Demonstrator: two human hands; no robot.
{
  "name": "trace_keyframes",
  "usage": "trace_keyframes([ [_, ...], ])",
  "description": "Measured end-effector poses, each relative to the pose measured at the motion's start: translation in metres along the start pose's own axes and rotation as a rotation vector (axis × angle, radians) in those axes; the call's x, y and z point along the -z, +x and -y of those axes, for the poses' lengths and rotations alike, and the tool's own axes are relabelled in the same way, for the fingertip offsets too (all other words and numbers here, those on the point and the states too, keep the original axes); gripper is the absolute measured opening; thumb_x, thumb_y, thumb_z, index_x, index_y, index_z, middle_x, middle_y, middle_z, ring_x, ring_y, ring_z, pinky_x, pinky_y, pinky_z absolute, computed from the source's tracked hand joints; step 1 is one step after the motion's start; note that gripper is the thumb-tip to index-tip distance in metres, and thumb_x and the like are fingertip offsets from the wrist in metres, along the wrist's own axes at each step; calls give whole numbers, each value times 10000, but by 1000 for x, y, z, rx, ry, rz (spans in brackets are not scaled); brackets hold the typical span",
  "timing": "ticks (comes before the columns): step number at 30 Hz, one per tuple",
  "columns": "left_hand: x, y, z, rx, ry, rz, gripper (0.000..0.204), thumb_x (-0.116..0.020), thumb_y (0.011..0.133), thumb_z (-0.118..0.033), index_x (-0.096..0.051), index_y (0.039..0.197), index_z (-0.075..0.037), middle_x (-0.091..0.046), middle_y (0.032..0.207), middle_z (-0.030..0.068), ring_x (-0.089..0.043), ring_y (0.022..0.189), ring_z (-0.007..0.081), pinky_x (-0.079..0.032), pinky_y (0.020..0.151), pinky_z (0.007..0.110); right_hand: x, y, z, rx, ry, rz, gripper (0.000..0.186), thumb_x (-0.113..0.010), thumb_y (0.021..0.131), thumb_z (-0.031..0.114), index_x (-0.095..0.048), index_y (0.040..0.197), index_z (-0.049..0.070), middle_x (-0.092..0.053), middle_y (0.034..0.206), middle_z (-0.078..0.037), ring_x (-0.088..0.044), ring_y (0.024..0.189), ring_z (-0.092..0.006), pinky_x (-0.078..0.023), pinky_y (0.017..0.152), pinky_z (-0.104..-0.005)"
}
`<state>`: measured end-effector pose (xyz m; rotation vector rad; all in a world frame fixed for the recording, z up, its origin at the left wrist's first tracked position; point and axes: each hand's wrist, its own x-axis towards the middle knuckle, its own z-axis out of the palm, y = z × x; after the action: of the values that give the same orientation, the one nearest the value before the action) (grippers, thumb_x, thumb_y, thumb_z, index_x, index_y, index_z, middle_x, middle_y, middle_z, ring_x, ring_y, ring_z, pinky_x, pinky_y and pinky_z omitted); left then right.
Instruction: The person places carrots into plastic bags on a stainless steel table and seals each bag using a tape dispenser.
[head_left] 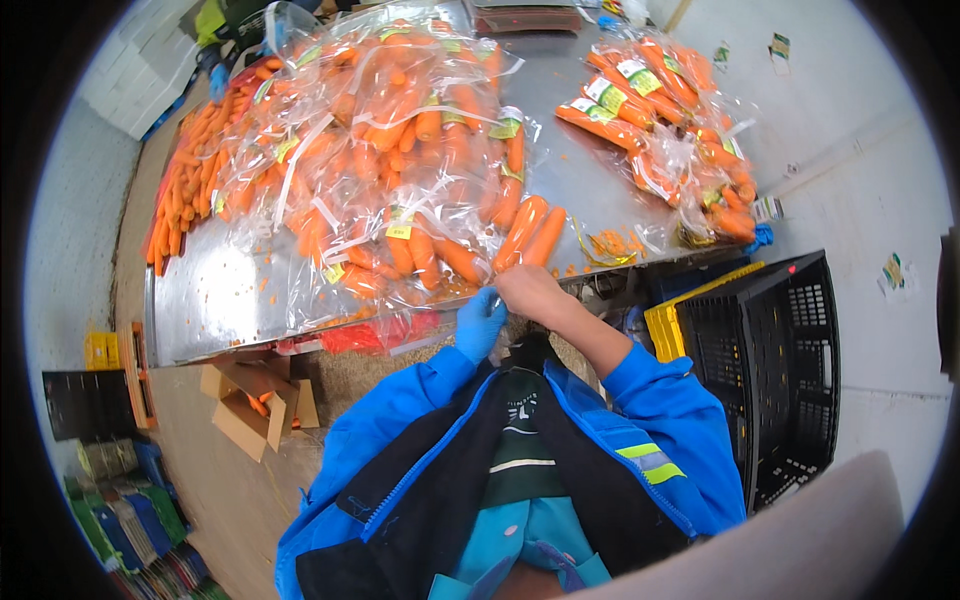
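My left hand (482,322), in a blue glove, is closed at the near edge of the metal table. My bare right hand (528,292) is closed right beside it, and the fingers of both meet. What they pinch is too small to make out. Just beyond my right hand lie two thick carrots (520,235). To their left is a big heap of clear plastic bags of carrots (400,150), several with green and yellow labels and white strips. More bagged carrots (650,110) lie at the right of the metal table (205,310).
Loose carrots (195,165) are piled at the far left, near another person's blue-gloved hand (218,82). Carrot scraps (612,245) lie by the table edge. Black crates (780,370) stand to my right. An open cardboard box (255,405) sits on the floor at left.
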<state>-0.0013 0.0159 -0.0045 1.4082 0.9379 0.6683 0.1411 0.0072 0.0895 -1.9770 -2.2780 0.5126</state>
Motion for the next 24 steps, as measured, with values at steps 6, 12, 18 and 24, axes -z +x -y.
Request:
trace_keyframes([
  [6,6,10,-21,385,-373,263,150,-568,851,-107,-574,950,6,-595,827,63,-587,684,139,-516,601,266,-17,-50,0,-362,393,-336,173,-534,810,162,-562,791,-8,-607,690,-164,-618,655,-309,-496,573,-381],
  [12,0,12,-32,512,-497,395,140,-562,844,-128,-594,926,-19,-588,800,59,-568,706,145,-491,627,266,-53,-70,-6,-632,1622,-195,171,-520,874,186,-512,889,15,-579,755,-65,-613,650,-140,-511,541,-247],
  [18,-14,6,-11,-90,178,242,154,-528,845,-68,-562,981,-4,-567,802,50,-555,678,123,-452,602,235,-46,-79,-28,-458,1649,-164,130,-542,854,141,-542,800,23,-548,656,-24,-512,526,-83,-438,475,-204],
  [24,-28,28,-48,268,-236,299,138,-540,835,-175,-563,855,-41,-551,731,49,-481,545,124,-392,495,231,-34,-92,-44,-416,1744,-136,124,-549,848,139,-561,785,33,-560,639,-2,-520,524,-65,-401,446,-186],
])
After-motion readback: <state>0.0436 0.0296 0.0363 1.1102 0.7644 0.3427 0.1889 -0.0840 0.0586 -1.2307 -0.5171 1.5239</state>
